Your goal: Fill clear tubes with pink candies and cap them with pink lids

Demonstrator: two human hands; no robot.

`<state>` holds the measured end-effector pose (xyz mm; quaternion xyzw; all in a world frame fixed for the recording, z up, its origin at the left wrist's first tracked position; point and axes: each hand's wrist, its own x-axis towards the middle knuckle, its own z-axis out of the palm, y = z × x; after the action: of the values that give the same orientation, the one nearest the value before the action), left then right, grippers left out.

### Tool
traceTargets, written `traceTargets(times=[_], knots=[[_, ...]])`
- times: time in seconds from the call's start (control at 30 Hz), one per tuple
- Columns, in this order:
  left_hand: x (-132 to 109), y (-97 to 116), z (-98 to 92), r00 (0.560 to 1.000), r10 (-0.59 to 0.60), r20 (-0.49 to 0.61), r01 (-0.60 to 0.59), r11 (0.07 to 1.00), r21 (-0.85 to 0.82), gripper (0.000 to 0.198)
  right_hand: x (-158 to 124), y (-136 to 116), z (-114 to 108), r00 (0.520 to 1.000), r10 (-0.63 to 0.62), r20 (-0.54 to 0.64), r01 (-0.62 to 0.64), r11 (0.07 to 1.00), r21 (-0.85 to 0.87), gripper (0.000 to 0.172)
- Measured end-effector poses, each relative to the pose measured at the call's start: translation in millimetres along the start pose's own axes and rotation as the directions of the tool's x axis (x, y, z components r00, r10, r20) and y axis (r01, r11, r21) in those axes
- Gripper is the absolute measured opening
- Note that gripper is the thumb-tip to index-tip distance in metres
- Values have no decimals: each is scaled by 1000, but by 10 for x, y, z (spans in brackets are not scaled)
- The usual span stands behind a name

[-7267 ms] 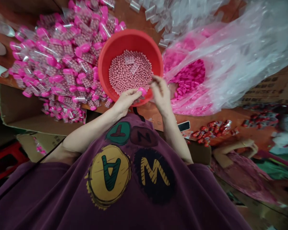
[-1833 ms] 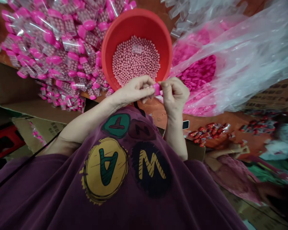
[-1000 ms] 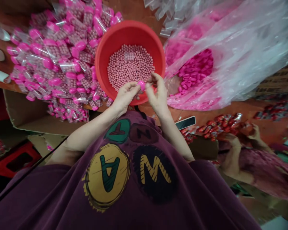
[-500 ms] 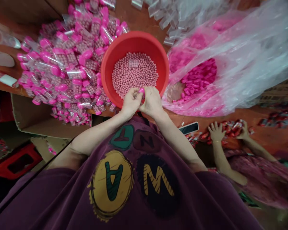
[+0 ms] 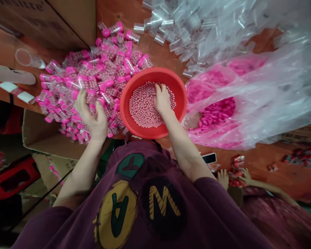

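Note:
My left hand (image 5: 91, 117) is open, fingers spread and slightly curled, over a heap of small clear bottles (image 5: 109, 65) with bright pink caps and pink beads inside. Inside a red plastic bowl (image 5: 123, 100), my right hand (image 5: 162, 99) reaches down to the pink beads (image 5: 142, 109) with fingers stretched out and a little apart. Close by its fingertips, a small clear bottle (image 5: 151, 90) lies on the beads; whether they touch it is hard to tell. The thumb is partly hidden.
Right of the bowl lies a plastic bag (image 5: 248, 114) of pink caps (image 5: 217, 112). Loose clear bottles (image 5: 189, 33) spread behind it. A phone (image 5: 209, 158) and a co-worker's hands (image 5: 246, 176) at red items are at right. Cardboard boxes (image 5: 64, 20) stand left.
My hands, earlier together at the bowl's near rim with a pink cap, have separated. The left went over the capped heap, the right into the bowl. The view has shifted.

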<state>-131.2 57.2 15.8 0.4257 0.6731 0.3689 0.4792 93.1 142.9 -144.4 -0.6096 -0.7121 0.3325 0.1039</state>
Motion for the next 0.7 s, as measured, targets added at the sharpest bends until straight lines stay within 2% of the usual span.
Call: traceTargets(times=[0.07, 0.13, 0.27, 0.33, 0.43, 0.5, 0.6, 0.7], knots=[[75, -80, 180, 1000, -14, -16, 14, 1000, -1, 31, 102, 53, 73, 999, -7, 43, 7, 1000, -7, 55], [144, -255, 408, 999, -32, -29, 31, 999, -6, 30, 143, 79, 149, 998, 5, 57, -6, 1000, 14, 45], [280, -656, 820, 992, -69, -108, 64, 997, -49, 22, 92, 127, 267, 1000, -1, 3, 1, 996, 89, 34], [374, -789, 1005, 982, -144, -124, 128, 984, -127, 19, 7, 147, 313, 999, -25, -46, 31, 992, 124, 34], [557, -900, 1256, 961, -272, -59, 248, 932, -264, 22, -165, 144, 382, 996, -42, -84, 55, 986, 160, 37], [676, -960, 1370, 955, -292, -54, 265, 920, -288, 17, -278, 130, 426, 995, -34, -90, 49, 985, 166, 39], [787, -1073, 1448, 965, -252, -79, 229, 948, -220, 17, -401, 151, 462, 998, -16, -65, 27, 985, 173, 44], [796, -1184, 1470, 976, -219, -19, 215, 969, -118, 20, -475, 269, 421, 1000, 10, -17, -7, 984, 179, 48]])
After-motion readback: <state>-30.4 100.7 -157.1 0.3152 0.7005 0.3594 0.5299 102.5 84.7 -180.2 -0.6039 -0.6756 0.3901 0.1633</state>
